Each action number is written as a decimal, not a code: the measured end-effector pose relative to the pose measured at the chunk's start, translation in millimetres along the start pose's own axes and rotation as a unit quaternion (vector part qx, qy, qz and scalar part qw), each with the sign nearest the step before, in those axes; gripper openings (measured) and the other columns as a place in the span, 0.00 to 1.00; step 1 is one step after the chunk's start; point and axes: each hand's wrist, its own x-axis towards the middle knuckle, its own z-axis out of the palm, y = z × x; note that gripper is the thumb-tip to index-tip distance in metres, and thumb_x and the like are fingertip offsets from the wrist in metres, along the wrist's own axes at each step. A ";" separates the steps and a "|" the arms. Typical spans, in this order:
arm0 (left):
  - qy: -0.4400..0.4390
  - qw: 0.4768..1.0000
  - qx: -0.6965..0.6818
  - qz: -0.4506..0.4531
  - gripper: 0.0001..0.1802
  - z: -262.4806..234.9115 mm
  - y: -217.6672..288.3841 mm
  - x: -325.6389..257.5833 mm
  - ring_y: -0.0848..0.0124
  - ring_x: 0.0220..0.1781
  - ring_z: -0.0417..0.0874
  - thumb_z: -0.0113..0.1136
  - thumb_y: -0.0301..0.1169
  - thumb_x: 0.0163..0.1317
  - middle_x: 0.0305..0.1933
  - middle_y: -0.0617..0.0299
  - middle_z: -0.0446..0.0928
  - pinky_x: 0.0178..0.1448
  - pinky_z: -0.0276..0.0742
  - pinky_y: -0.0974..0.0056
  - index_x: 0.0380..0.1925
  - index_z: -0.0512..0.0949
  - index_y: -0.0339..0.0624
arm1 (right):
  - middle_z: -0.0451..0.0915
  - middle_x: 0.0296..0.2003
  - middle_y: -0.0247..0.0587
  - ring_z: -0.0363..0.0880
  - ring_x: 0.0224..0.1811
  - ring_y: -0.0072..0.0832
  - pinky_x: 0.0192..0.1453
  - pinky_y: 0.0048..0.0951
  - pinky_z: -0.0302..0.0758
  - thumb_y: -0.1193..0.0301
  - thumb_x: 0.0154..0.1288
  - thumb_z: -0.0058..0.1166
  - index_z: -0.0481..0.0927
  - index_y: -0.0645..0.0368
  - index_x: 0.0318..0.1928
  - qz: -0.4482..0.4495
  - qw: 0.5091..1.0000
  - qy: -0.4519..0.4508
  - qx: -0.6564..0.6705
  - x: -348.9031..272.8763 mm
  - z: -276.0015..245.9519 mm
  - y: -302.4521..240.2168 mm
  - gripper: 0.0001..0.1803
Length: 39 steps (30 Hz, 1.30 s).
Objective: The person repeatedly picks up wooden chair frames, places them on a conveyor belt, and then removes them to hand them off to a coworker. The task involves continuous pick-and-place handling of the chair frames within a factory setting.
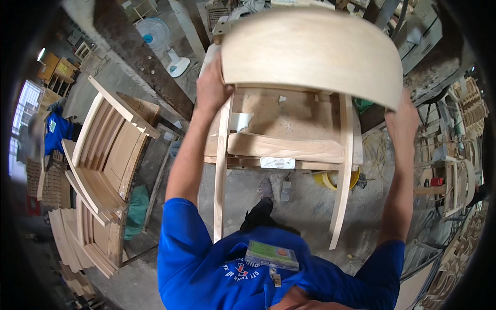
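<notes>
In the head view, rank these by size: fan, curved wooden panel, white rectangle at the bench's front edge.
1. Curved wooden panel
2. Fan
3. White rectangle
The fan stands farther off; apparent size only.

Site: woodworking workshop; evidence: stacked curved wooden parts (93, 137) at left, bare wooden frame (287, 146) on workbench (268, 111), concrete floor (305, 206)

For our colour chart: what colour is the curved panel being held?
The panel is pale beige, best seen in the head view.
</notes>
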 end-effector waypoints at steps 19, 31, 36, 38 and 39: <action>-0.113 0.991 0.011 -0.076 0.36 89.5 -76.5 23.3 0.34 0.38 0.85 0.60 0.28 0.62 0.36 0.30 0.82 0.39 0.82 0.39 0.67 0.55 0.30 | 0.84 0.39 0.70 0.83 0.45 0.68 0.50 0.58 0.79 0.75 0.57 0.56 0.77 0.62 0.56 0.017 0.998 -0.015 0.055 70.4 174.5 5.9 0.24; -0.123 0.988 0.085 -0.037 0.28 98.4 -88.4 21.8 0.32 0.46 0.83 0.57 0.28 0.64 0.46 0.30 0.81 0.48 0.80 0.36 0.63 0.63 0.34 | 0.86 0.42 0.64 0.84 0.47 0.64 0.54 0.56 0.80 0.64 0.57 0.64 0.77 0.58 0.60 0.036 0.997 -0.066 0.019 61.8 228.6 38.1 0.29; -0.125 0.982 0.087 -0.114 0.33 100.4 -80.5 13.6 0.32 0.49 0.83 0.57 0.32 0.66 0.51 0.33 0.81 0.49 0.82 0.37 0.70 0.60 0.44 | 0.84 0.41 0.68 0.82 0.48 0.66 0.52 0.56 0.79 0.65 0.69 0.56 0.78 0.64 0.54 0.104 0.987 -0.081 0.097 60.1 229.4 3.7 0.19; -0.129 0.977 0.113 -0.124 0.32 105.6 -76.0 18.3 0.33 0.49 0.84 0.55 0.34 0.69 0.52 0.35 0.82 0.48 0.82 0.37 0.71 0.58 0.49 | 0.84 0.39 0.68 0.82 0.47 0.67 0.51 0.58 0.79 0.68 0.68 0.56 0.77 0.65 0.54 0.083 0.991 -0.048 0.091 59.1 222.8 7.8 0.18; -0.130 0.977 0.113 -0.127 0.31 107.3 -72.9 20.1 0.33 0.49 0.84 0.55 0.35 0.70 0.52 0.35 0.82 0.48 0.82 0.36 0.71 0.58 0.50 | 0.84 0.39 0.69 0.82 0.47 0.67 0.51 0.59 0.79 0.69 0.68 0.56 0.77 0.65 0.54 0.072 0.993 -0.035 0.092 59.1 223.6 9.1 0.17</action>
